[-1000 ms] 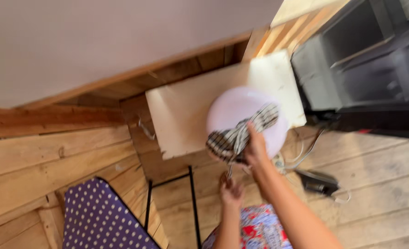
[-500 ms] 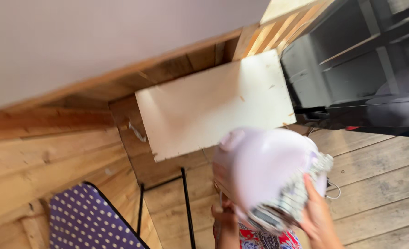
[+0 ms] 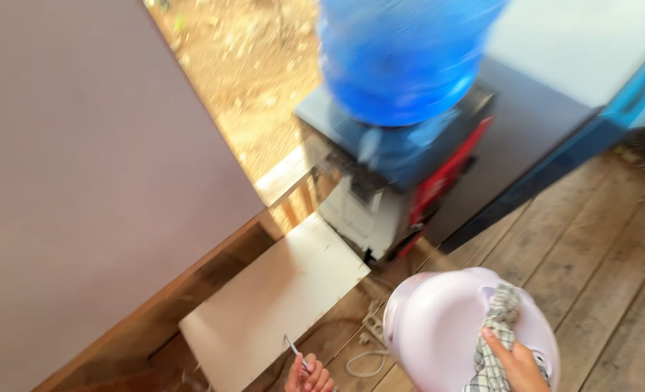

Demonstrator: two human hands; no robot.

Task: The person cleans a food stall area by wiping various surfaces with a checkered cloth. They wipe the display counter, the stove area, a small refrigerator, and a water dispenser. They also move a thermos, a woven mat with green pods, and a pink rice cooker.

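Observation:
A round pale lilac appliance [image 3: 439, 327] with a domed lid sits low in the head view. My right hand [image 3: 515, 363] presses a grey checked cloth [image 3: 498, 330] against its top right side. My left hand [image 3: 308, 376] shows only its fingers at the bottom edge, closed around a thin metal rod or wire [image 3: 293, 347]. A white board [image 3: 272, 301] lies flat just left of the appliance, under the left hand.
A water dispenser [image 3: 388, 181] with a blue bottle [image 3: 402, 51] stands behind the board. A dark blue cabinet [image 3: 533, 138] is to its right. A plain wall panel [image 3: 90, 181] fills the left. A white cord [image 3: 362, 359] lies on the plank floor [image 3: 598, 254].
The view has swung up and right, bringing the dispenser and blue bottle into sight. The appliance now sits lower right, and the cloth has moved onto its top.

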